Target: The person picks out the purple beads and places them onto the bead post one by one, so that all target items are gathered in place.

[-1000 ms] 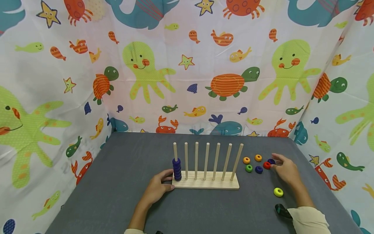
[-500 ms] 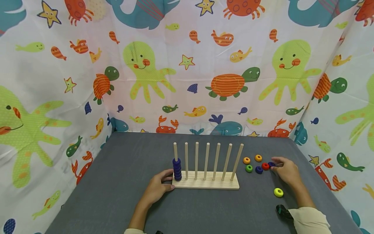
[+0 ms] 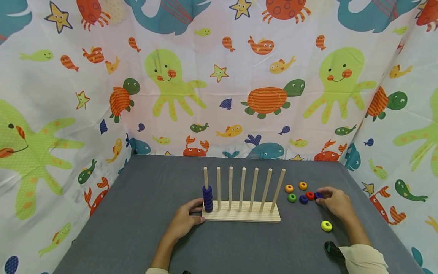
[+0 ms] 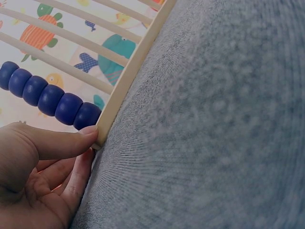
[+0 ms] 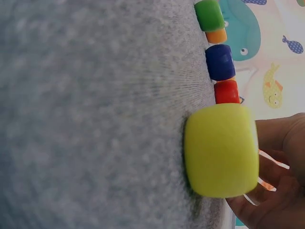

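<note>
A wooden peg rack [image 3: 243, 216] with several upright pegs stands on the grey cloth. Dark blue beads [image 3: 207, 198] are stacked on its leftmost peg. My left hand [image 3: 183, 222] grips the left end of the base, the thumb at its corner in the left wrist view beside the lowest blue bead [image 4: 87, 115]. At the right, my right hand [image 3: 337, 203] pinches a dark blue bead [image 3: 318, 195] between thumb and fingers, right beside a red bead [image 3: 309, 195]. In the right wrist view a yellow bead [image 5: 221, 150] partly covers the right hand [image 5: 281, 179] and hides its fingertips.
Between rack and right hand lie another blue bead [image 3: 303, 199], a green bead [image 3: 291, 198] and two orange beads [image 3: 289, 188]. The yellow bead sits nearer, left of the right forearm. A sea-animal printed curtain [image 3: 219, 99] borders the table [image 3: 164, 179] behind and at both sides.
The right hand has closed on the blue bead and drawn it slightly nearer. The red bead has slid a little left. The left hand and rack have stayed put.
</note>
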A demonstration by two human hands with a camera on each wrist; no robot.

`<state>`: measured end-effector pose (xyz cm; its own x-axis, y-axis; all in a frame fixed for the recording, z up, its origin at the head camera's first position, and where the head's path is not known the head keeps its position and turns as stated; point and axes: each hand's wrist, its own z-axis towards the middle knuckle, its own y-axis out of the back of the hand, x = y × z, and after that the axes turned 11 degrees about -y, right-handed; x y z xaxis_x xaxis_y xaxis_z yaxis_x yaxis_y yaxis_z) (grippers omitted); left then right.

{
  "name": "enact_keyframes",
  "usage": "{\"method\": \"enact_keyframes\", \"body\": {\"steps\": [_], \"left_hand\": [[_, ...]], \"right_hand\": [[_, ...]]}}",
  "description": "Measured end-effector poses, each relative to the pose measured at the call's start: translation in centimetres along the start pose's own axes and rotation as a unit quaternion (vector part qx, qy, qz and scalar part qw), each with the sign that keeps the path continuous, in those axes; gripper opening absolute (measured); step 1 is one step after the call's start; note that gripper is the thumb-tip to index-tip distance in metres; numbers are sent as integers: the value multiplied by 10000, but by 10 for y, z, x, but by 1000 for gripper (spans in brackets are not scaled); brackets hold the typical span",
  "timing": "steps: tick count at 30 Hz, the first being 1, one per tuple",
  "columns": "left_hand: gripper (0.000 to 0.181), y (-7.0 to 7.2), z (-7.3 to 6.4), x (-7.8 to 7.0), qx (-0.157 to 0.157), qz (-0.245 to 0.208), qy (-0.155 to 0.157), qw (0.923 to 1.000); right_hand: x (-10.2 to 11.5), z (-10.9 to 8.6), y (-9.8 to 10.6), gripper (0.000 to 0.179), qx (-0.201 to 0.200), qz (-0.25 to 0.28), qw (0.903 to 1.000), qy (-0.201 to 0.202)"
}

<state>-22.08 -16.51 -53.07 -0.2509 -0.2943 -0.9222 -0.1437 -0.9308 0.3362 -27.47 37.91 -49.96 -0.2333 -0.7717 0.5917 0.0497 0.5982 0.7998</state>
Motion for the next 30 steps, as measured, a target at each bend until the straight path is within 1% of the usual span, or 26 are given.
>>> {"method": "enact_keyframes", "body": {"steps": [11,16,21,22,28,30], "left_hand": [[65,-1,-1,-1,-16,-146,11,9999],[65,0,-1,0,27,-91,45,9999],[65,0,0,1,47,-27,65,10000],[65,1,1,1,59,4,22,10000],[65,1,2,3,66,39,68,9999],[65,1,2,4,60,31,106,9999]], "right_hand": [[-2,-6,-1,43,-94,83,9999,-79],[1,-11,0,43,-216,157,9996,62],[12,-16,2,41,-454,215,9981,346],[15,-16,2,41,-485,216,9978,384],[35,-25,7,45,-578,230,9966,533],[42,-28,9,46,-682,237,9955,608]]}}
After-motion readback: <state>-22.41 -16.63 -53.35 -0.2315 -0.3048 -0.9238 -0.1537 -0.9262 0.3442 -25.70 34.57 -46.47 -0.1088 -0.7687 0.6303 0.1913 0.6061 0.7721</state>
